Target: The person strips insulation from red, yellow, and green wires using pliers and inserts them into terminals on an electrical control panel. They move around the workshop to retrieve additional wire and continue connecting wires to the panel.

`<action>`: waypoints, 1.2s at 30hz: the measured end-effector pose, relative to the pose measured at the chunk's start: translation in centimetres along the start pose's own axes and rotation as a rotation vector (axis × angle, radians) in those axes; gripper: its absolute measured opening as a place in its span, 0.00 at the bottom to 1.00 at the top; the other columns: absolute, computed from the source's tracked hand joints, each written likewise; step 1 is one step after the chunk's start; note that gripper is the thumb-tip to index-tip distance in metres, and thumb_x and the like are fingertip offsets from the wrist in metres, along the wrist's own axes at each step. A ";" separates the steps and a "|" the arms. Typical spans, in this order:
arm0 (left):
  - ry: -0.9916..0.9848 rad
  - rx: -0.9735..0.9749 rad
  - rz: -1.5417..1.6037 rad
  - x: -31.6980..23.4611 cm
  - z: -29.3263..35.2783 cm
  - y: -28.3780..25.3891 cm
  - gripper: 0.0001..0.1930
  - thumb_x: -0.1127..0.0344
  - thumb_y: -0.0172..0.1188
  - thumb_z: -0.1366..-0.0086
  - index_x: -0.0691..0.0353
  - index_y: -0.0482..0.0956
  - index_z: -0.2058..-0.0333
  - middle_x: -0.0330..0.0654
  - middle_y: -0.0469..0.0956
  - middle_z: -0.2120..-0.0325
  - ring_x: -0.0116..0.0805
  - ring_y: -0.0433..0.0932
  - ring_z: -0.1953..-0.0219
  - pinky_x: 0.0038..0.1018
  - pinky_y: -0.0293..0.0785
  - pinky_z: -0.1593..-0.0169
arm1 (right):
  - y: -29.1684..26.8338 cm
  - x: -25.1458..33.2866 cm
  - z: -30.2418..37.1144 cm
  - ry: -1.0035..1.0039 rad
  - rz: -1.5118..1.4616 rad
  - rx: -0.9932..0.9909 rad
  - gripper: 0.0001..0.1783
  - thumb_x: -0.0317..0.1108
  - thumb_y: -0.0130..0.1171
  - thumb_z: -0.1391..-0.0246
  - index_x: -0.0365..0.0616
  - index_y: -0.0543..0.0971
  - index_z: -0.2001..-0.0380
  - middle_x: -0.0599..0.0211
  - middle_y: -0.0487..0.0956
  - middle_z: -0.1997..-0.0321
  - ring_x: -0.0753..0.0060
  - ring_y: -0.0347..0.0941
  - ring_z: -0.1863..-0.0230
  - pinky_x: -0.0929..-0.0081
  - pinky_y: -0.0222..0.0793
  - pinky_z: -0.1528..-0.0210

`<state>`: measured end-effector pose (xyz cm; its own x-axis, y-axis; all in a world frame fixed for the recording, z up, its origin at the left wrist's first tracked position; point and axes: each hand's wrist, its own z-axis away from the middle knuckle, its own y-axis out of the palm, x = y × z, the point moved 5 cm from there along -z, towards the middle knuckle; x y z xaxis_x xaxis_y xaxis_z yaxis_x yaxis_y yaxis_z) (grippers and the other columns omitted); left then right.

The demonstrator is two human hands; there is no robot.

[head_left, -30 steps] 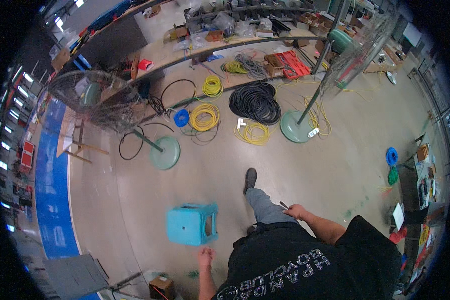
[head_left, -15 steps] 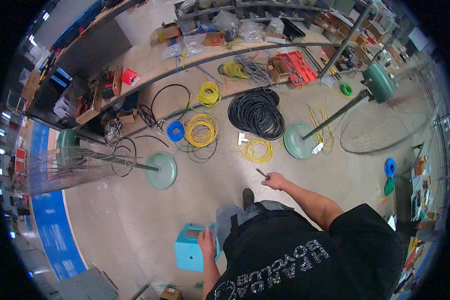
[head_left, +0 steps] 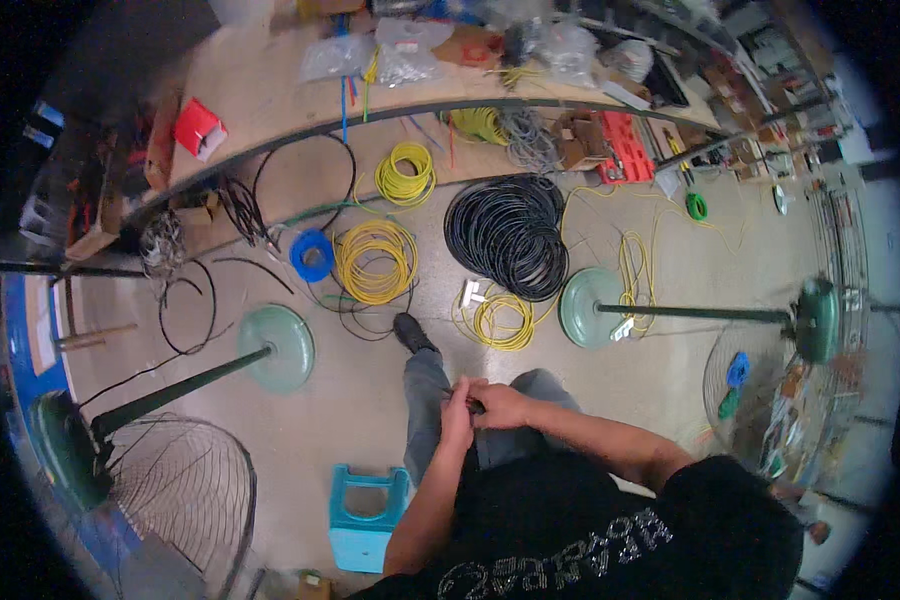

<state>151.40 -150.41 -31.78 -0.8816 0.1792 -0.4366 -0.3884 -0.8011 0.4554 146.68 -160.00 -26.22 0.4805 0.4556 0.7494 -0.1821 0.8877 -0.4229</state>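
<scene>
- Right hand [head_left: 503,405]: fingers curled in around a small dark item [head_left: 476,408]; kind of item unclear.
- Left hand [head_left: 457,416]: fingers bent, meeting the right; cannot tell whether it also grips the item.
- Item position: between both hands, in front of the person's waist, above the legs.
- Stool [head_left: 358,549]: blue, on floor, left of the left forearm.
- Black coil [head_left: 505,240]: on floor ahead, near the bench [head_left: 260,85].
</scene>
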 end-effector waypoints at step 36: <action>-0.265 -0.579 0.153 -12.9 -36.4 -5.8 0.20 0.43 0.58 0.33 0.55 0.73 0.58 0.49 0.75 0.72 0.44 0.74 0.73 0.58 0.79 0.67 | -36.2 -59.9 -67.9 0.435 0.164 -0.800 0.20 0.49 0.62 0.48 0.39 0.82 0.72 0.50 0.82 0.74 0.49 0.81 0.68 0.56 0.74 0.61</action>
<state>174.76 -168.86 -57.05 -0.9804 0.1146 -0.1603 -0.1117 -0.9934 -0.0271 182.72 -223.95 -90.42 0.8107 0.3627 0.4596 0.2920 0.4299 -0.8543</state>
